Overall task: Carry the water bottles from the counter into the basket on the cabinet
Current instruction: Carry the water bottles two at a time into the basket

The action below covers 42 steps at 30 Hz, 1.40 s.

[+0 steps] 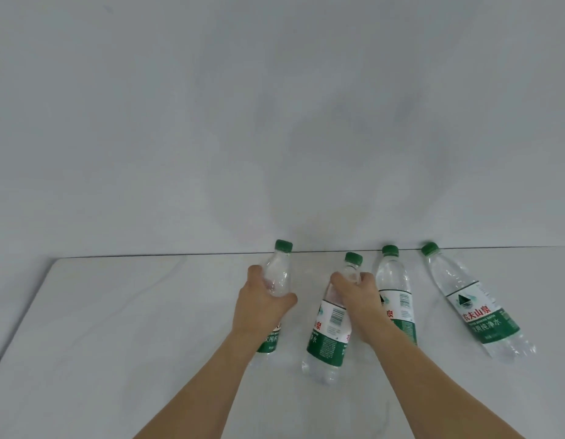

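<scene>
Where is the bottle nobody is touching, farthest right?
In the head view, the rightmost water bottle stands on the counter near the wall, right of the ungripped third bottle.

I'm seeing four clear, green-capped water bottles [398, 299] standing on the white counter [132, 327]. Two are sitting gripped at their necks.

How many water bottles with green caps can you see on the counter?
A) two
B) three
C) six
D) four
D: four show. The left hand grips the leftmost bottle, the right hand grips the second bottle, and the third bottle and the rightmost bottle stand untouched on the counter.
</scene>
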{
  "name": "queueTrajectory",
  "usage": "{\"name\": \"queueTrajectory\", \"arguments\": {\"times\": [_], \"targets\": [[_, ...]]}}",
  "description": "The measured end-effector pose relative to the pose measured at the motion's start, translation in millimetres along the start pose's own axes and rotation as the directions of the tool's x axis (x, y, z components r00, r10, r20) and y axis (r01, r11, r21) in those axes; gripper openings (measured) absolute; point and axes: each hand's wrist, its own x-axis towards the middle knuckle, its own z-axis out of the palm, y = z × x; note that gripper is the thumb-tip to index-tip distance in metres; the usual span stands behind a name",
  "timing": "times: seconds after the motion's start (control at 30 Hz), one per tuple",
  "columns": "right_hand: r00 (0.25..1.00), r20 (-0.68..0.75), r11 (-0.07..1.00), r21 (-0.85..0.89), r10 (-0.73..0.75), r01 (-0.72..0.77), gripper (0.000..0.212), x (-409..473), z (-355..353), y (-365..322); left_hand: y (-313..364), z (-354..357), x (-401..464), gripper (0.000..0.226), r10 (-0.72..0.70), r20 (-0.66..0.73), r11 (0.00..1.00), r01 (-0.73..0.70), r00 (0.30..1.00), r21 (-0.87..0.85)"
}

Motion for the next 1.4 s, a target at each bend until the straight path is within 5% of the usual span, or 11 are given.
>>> {"name": "queueTrajectory", "arguments": {"times": [0.3,0.47,0.73,1.0,1.23,1.4], "targets": [[0.912,0.030,0.912,0.049,-0.408,0.407,0.016,-94,-6,-23,34,-66,-80,0.044,0.079,-0.209,0.892,-0.162,0.975,-0.422],[0.835,0.077,0.838,0.061,-0.545,0.542,0.019,-161,-7,-58,71,-125,-136,0.032,0.091,-0.388,0.788,-0.305,0.917,-0.536],[0.660,0.151,0.675,0.089,-0.736,0.732,0.023,-271,19,-86,89,-225,-217,0.022,0.071,-0.619,0.732,-0.462,0.782,-0.500],[0.525,0.336,0.584,0.101,-0.782,0.806,0.014,-378,112,-71,14,-328,-305,0.019,0.040,-0.737,0.750,-0.508,0.675,-0.424],[0.348,0.581,0.518,0.152,-0.736,0.842,0.016,-487,226,-16,-96,-420,-405,0.020,-0.116,-0.871,0.802,-0.473,0.477,-0.365],[0.145,0.732,0.471,0.262,-0.666,0.842,0.014,-586,298,46,-171,-461,-502,0.014,-0.206,-0.937,0.837,-0.446,0.283,-0.318]]}}
